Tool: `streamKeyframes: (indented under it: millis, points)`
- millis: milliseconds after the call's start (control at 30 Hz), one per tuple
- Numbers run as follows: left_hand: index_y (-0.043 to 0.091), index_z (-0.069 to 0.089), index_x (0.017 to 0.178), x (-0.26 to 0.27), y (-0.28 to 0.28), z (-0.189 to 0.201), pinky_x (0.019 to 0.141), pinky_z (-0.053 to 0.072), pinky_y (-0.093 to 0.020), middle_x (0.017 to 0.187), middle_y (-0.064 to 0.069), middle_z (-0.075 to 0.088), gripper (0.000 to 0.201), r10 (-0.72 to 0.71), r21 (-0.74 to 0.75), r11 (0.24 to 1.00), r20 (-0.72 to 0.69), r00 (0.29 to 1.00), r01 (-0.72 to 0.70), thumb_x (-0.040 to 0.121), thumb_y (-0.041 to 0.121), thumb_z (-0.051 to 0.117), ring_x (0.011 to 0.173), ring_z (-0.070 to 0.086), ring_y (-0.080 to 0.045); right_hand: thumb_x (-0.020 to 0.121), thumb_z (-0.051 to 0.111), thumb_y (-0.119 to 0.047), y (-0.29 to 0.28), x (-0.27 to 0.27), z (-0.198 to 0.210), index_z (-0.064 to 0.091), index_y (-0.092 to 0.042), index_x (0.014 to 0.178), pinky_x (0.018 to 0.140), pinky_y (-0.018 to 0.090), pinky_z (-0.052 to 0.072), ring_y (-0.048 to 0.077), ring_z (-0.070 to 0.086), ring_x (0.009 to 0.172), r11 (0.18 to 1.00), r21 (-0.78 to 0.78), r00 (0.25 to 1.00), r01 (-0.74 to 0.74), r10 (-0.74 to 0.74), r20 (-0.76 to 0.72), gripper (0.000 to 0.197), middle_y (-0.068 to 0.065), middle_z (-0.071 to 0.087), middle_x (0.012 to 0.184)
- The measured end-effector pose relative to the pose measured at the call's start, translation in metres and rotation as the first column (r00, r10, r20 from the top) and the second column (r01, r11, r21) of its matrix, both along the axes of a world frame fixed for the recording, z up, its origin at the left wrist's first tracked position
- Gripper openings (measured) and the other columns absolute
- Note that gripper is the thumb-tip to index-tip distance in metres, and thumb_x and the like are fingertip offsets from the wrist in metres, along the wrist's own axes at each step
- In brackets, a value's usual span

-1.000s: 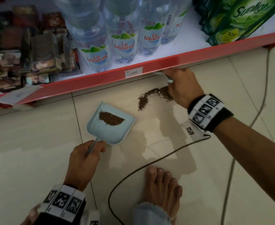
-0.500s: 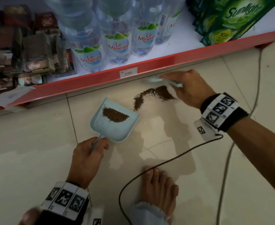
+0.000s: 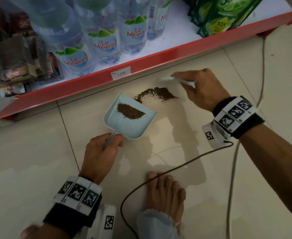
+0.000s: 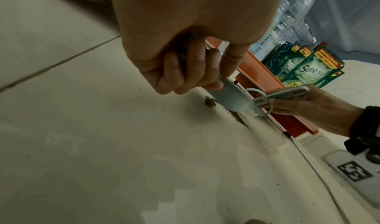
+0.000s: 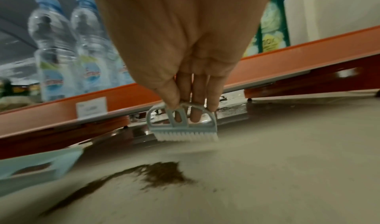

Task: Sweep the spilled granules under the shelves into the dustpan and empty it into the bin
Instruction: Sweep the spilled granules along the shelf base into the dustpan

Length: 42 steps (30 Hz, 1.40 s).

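Two granule masses noted: loose pile (image 3: 156,95) on floor tile (image 3: 29,169) below red shelf edge (image 3: 159,56); second heap inside dustpan (image 3: 135,128), just left of pile. Left hand (image 3: 100,152) curled round dustpan handle, pan lip beside pile's tail. Right hand (image 3: 202,87) pinching small brush (image 5: 183,126) by handle, bristles down, behind pile on shelf side, apparently just off floor. Versus half-second-earlier frame: dustpan closer to pile; brush still clear of granules.
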<state>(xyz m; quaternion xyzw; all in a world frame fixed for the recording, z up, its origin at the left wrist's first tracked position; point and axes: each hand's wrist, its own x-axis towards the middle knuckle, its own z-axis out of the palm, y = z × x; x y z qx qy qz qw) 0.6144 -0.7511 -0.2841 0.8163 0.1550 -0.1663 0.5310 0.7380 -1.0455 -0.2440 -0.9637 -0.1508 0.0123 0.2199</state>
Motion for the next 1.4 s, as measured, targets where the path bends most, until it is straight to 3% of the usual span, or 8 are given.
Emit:
streamKeyframes:
  millis: [200, 467, 600, 733, 900, 1067, 1300, 1400]
  points:
    - [0.022, 0.062, 0.060, -0.005, -0.004, -0.001, 0.054, 0.035, -0.031, 0.040, 0.010, 0.044, 0.033, -0.031, -0.001, 1.000, -0.007, 0.999, 0.031, 0.079, 0.047, 0.054, 0.043, 0.038, -0.006, 0.093, 0.045, -0.007, -0.024, 0.035, -0.008, 0.065, -0.023, 0.123, 0.082, 0.048, 0.054, 0.044, 0.062, 0.092, 0.897, -0.258, 0.929, 0.359, -0.371, 0.002, 0.039, 0.023, 0.070, 0.102]
    - [0.024, 0.064, 0.059, 0.002, 0.002, -0.003, 0.051, 0.034, -0.029, 0.042, 0.010, 0.043, 0.035, 0.020, -0.017, 1.000, -0.027, 0.999, -0.020, 0.076, 0.053, 0.055, 0.043, 0.038, -0.008, 0.095, 0.051, -0.007, 0.002, -0.006, -0.001, 0.071, -0.015, 0.112, 0.061, 0.026, 0.044, 0.030, 0.061, 0.061, 0.998, -0.068, 0.986, -0.015, 0.004, -0.164, 0.028, 0.014, 0.074, 0.083]
    - [0.024, 0.063, 0.058, -0.003, 0.005, -0.005, 0.048, 0.033, -0.029, 0.042, 0.008, 0.043, 0.033, 0.030, -0.010, 0.999, -0.036, 0.999, -0.031, 0.077, 0.050, 0.056, 0.042, 0.037, -0.008, 0.096, 0.048, -0.007, 0.000, 0.018, -0.007, 0.067, -0.017, 0.123, 0.073, 0.031, 0.052, 0.036, 0.065, 0.078, 0.965, -0.133, 0.974, 0.225, -0.227, -0.002, 0.034, 0.019, 0.073, 0.097]
    - [0.026, 0.064, 0.058, -0.001, 0.005, -0.003, 0.048, 0.032, -0.028, 0.041, 0.008, 0.042, 0.033, 0.030, -0.006, 1.000, -0.042, 0.999, -0.030, 0.078, 0.050, 0.055, 0.041, 0.037, -0.006, 0.091, 0.045, -0.003, 0.018, 0.047, -0.025, 0.068, -0.007, 0.109, 0.085, 0.041, 0.052, 0.041, 0.063, 0.097, 0.896, -0.189, 0.914, 0.401, -0.406, 0.012, 0.029, 0.023, 0.069, 0.107]
    - [0.025, 0.064, 0.058, 0.003, 0.006, 0.002, 0.049, 0.031, -0.028, 0.041, 0.009, 0.042, 0.034, 0.047, -0.013, 0.999, -0.032, 0.998, -0.047, 0.077, 0.051, 0.055, 0.041, 0.036, -0.006, 0.096, 0.045, 0.000, 0.041, 0.042, -0.037, 0.064, -0.018, 0.129, 0.091, 0.032, 0.055, 0.022, 0.069, 0.099, 0.997, -0.066, 0.992, 0.030, -0.038, -0.119, 0.042, 0.008, 0.068, 0.124]
    - [0.021, 0.064, 0.062, 0.002, 0.015, 0.003, 0.046, 0.031, -0.025, 0.044, 0.009, 0.041, 0.035, 0.062, -0.011, 0.998, -0.011, 0.998, -0.062, 0.079, 0.050, 0.057, 0.042, 0.036, -0.006, 0.090, 0.046, -0.024, 0.027, 0.013, -0.003, 0.070, -0.014, 0.116, 0.083, 0.033, 0.057, 0.021, 0.071, 0.090, 0.964, 0.033, 0.961, -0.264, 0.266, -0.077, 0.037, 0.007, 0.074, 0.111]
    - [0.024, 0.064, 0.059, 0.000, 0.017, 0.002, 0.048, 0.032, -0.027, 0.044, 0.008, 0.042, 0.034, 0.047, 0.015, 0.999, -0.021, 0.999, -0.046, 0.088, 0.041, 0.058, 0.042, 0.037, -0.007, 0.086, 0.047, 0.008, 0.024, 0.036, -0.023, 0.067, -0.005, 0.094, 0.078, 0.027, 0.047, 0.032, 0.065, 0.081, 0.962, -0.150, 0.972, 0.229, -0.219, 0.081, 0.025, 0.017, 0.071, 0.095]
    - [0.022, 0.064, 0.060, 0.004, 0.015, 0.005, 0.048, 0.032, -0.027, 0.043, 0.008, 0.042, 0.033, 0.053, 0.011, 0.999, -0.022, 0.998, -0.053, 0.080, 0.048, 0.056, 0.042, 0.037, -0.006, 0.090, 0.046, 0.007, 0.040, 0.035, -0.031, 0.068, -0.010, 0.117, 0.089, 0.029, 0.052, 0.028, 0.068, 0.096, 0.981, -0.131, 0.989, 0.145, -0.148, -0.016, 0.039, 0.013, 0.071, 0.112]
